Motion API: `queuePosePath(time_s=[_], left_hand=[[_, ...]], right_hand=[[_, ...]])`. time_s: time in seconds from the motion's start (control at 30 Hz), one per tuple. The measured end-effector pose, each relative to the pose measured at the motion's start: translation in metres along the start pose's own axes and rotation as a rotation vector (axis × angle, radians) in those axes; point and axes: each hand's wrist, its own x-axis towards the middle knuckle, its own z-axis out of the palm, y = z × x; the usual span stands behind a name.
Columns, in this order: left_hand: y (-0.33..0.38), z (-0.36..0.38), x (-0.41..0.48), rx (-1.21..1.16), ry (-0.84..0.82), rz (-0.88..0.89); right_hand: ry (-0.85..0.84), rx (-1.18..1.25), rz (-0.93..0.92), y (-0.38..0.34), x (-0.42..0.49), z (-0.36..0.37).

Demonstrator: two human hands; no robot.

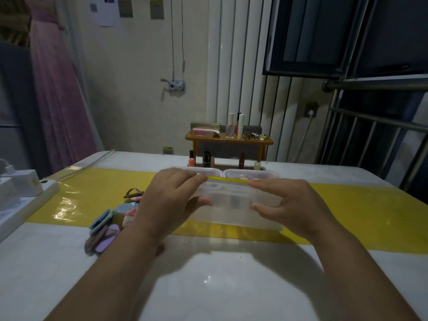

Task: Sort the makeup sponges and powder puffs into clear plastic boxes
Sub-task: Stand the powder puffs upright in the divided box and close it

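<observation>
Puffs [104,230] are lying at 9 o'clock of the box [231,212]. Left hand [169,200] and right hand [287,205] are gripping its ends; the slick walls may be slipping loose.

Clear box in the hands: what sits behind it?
Two more clear boxes side by side, lipsticks beyond. The held box, left hand and right hand hide their fronts; contents unclear.

The left forearm [111,269] and right forearm [352,269] are bare.
</observation>
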Motion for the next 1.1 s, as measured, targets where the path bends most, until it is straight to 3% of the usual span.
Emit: queuePosePath(time_s=[0.2, 0.33, 0.43, 0.63, 0.83, 0.97, 1.1], left_hand=[[-0.003, 0.006, -0.002, -0.01, 0.029, -0.034], [-0.001, 0.009, -0.006, -0.024, 0.057, -0.095], [-0.001, 0.008, -0.007, -0.138, 0.128, -0.341], [0.005, 0.009, -0.007, -0.79, 0.189, -0.838], [0.009, 0.011, 0.003, -1.213, 0.285, -1.347], [0.011, 0.012, 0.005, -1.265, 0.181, -1.491], [0.016, 0.009, 0.006, -1.259, 0.181, -1.458]], right_hand=[[0.1, -0.172, -0.154, 0.001, 0.001, 0.008], [0.076, -0.143, -0.161, -0.004, 0.001, 0.005], [0.052, -0.074, -0.1, -0.002, 0.0, 0.001], [0.112, 0.026, -0.015, -0.001, 0.0, 0.003], [0.134, 0.054, 0.035, -0.002, -0.002, 0.003], [0.092, 0.038, 0.052, -0.005, -0.002, 0.003], [0.022, 0.068, 0.127, -0.005, 0.0, -0.001]])
